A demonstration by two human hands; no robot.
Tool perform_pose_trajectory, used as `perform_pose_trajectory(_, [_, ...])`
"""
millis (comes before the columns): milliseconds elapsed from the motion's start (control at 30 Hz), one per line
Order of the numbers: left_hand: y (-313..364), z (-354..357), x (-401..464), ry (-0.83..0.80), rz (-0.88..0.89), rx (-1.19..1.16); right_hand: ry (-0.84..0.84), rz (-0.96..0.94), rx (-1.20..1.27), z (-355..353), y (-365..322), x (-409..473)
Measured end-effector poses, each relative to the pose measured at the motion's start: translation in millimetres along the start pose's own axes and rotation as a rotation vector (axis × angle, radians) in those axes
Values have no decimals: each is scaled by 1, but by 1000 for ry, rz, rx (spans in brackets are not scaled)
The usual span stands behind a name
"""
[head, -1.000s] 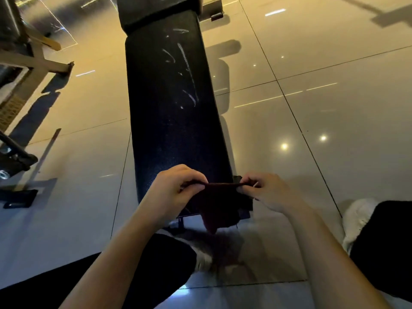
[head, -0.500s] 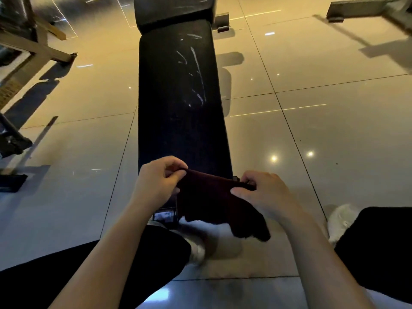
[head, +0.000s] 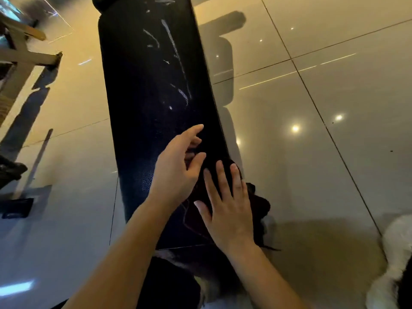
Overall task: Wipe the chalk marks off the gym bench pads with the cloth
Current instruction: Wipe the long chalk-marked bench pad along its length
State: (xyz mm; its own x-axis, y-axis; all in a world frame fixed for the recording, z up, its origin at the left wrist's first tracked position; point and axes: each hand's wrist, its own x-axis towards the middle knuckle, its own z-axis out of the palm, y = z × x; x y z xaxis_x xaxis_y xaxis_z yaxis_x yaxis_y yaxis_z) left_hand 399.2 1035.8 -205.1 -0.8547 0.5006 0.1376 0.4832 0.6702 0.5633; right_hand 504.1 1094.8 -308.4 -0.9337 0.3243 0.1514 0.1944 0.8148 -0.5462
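Our right hand (head: 229,208) lies flat with straight fingers on the dark cloth (head: 258,204), pressing it onto the near right corner of the bench pad (head: 138,130), where part of it spills over the edge. Our left hand (head: 178,170) hovers just beside it, fingers loose and holding nothing. The chalk marks (head: 176,56) lie farther up the pad, straight ahead along its long axis, so we judge the right hand must push away from us. No containers show.

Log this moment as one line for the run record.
stage: cloth laid on bench pad | right hand flat on cloth | left hand open | chalk marks unwiped
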Motion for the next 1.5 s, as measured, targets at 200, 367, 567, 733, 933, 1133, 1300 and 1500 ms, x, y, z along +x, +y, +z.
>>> perform_pose_trajectory(200, [-49, -5, -6, 237, -126, 87, -20, 133, 47, 4, -7, 14])
perform_pose_trajectory(367, [-56, 13, 7, 233, -71, 276, 5, 195, 151, -1, -5, 30])
perform_pose_trajectory(567, [-78, 26, 10, 158, -43, 400, 28, 252, 268, -3, -3, 49])
perform_pose_trajectory(733, [-93, 35, 4, 160, -47, 421, 7, 315, 423, -7, 1, 84])
perform_pose_trajectory(933, [-92, 38, 3, 177, -92, 423, -46, 346, 613, -16, 2, 144])
perform_pose_trajectory(1133, [-93, 37, 4, 147, -84, 451, -68, 336, 733, -20, 6, 225])
perform_pose_trajectory(1300, [-94, 38, 7, 152, -100, 455, -97, 333, 748, -22, 8, 223])
perform_pose_trajectory(1500, [-92, 36, 6, 114, -94, 442, -181, 372, 694, -26, 10, 174])
